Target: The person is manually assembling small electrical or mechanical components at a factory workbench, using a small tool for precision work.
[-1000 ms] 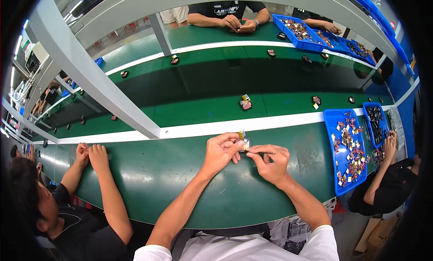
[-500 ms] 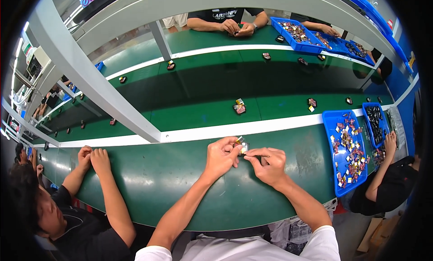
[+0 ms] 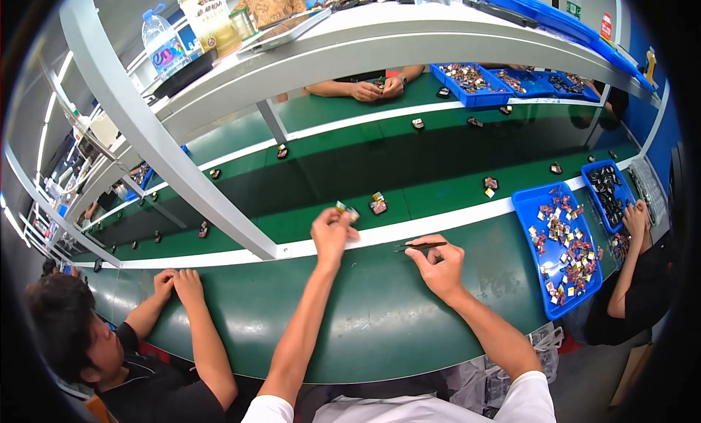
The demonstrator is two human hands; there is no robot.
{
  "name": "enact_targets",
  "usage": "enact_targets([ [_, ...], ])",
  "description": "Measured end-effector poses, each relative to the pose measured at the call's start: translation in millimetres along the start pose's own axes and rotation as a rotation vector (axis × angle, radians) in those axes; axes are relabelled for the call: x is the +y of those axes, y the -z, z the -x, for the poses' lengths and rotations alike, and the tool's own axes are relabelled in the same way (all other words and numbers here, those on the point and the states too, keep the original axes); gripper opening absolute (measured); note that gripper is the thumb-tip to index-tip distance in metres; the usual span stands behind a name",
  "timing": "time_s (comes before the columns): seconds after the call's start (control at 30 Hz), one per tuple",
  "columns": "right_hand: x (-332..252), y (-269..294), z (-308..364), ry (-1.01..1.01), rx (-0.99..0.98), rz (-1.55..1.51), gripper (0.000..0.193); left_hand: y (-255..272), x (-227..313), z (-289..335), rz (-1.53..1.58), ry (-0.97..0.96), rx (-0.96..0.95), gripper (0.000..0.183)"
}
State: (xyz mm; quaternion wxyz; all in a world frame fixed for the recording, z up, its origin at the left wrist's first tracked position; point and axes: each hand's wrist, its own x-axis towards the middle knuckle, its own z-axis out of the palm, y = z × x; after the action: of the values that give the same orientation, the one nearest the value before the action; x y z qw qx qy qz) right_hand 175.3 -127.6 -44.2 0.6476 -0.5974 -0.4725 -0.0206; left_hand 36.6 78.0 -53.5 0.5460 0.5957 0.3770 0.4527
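Observation:
My left hand [image 3: 332, 237] reaches over the white rail to the near edge of the green conveyor belt. Its fingers pinch a small electronic assembly [image 3: 350, 212] with a yellow and white piece, slightly smeared by motion. Just right of it, a similar dark assembly with a reddish board [image 3: 377, 203] lies on the belt. Over the green worktop, my right hand [image 3: 439, 268] grips dark tweezers [image 3: 428, 245], whose thin tips point left and touch nothing.
Right of me, a blue tray [image 3: 544, 277] holds many small boards; another blue tray [image 3: 595, 196] has black parts. A metal post [image 3: 168, 160] rises at left, under a shelf [image 3: 350, 47]. Co-workers sit on both sides and opposite; several assemblies sit along the conveyor belt [image 3: 438, 160].
My left hand has moved forward and left from the worktop to the belt with the assembly. The tweezers have parted from it in my right hand. The view has tipped upward.

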Motion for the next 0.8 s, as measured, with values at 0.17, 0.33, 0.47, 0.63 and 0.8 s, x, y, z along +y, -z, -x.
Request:
enact_targets([
  [0.17,15,-2,6,0.024,-0.027,0.003,0.012,20,2,-40,-0.403,-0.009,0.04,0.029],
  [0.33,6,-1,11,0.073,-0.057,0.02,0.028,20,-7,-3,-0.798,-0.315,0.154,0.054],
  [0.47,9,-4,18,0.052,-0.066,0.025,0.026,-3,9,52,-0.68,-0.745,0.145,0.019],
  [0.63,12,-3,16,-0.072,-0.069,0.02,0.018,-26,19,81,-0.349,-0.56,-0.125,0.011],
  [0.8,17,-4,17,-0.231,-0.087,-0.028,0.015,-34,-7,95,-0.321,-0.515,-0.334,0.013],
])
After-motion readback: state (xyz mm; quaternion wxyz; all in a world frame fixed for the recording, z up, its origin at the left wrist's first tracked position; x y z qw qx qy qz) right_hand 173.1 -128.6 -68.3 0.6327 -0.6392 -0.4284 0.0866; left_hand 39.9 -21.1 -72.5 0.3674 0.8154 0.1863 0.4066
